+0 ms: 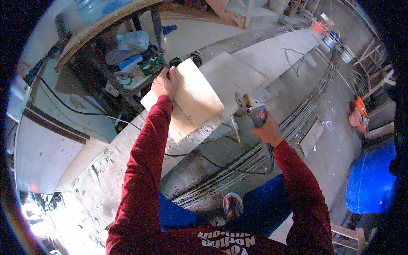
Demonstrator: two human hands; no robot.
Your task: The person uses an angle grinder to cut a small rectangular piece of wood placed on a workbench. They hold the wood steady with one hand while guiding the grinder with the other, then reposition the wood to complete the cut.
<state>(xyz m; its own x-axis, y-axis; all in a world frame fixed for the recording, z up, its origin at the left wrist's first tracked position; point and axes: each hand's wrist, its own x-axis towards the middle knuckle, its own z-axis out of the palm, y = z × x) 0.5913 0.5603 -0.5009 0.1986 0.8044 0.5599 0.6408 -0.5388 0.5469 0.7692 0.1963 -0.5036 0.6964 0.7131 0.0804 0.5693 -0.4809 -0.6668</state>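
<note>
A pale cream board or tile [197,100], with a dark line across it, lies on a long grey bench or plank [250,76]. My left hand [165,81] grips it at its far left edge, the fingers bent over it. Off its right side, my right hand [270,131] is wrapped around an angle grinder [257,114]. The grinder's round disc [241,103] stands on edge, apart from the board. Its dark cord [212,163] hangs in a loop below my right hand and runs left over the bench.
Bundled metal rods [297,117] lie along the floor to the right. A blue drum [370,180] stands at the right edge. Under a wooden-edged table [102,32] at far left are plastic bags [131,44]. My sandalled foot [233,207] is below the bench.
</note>
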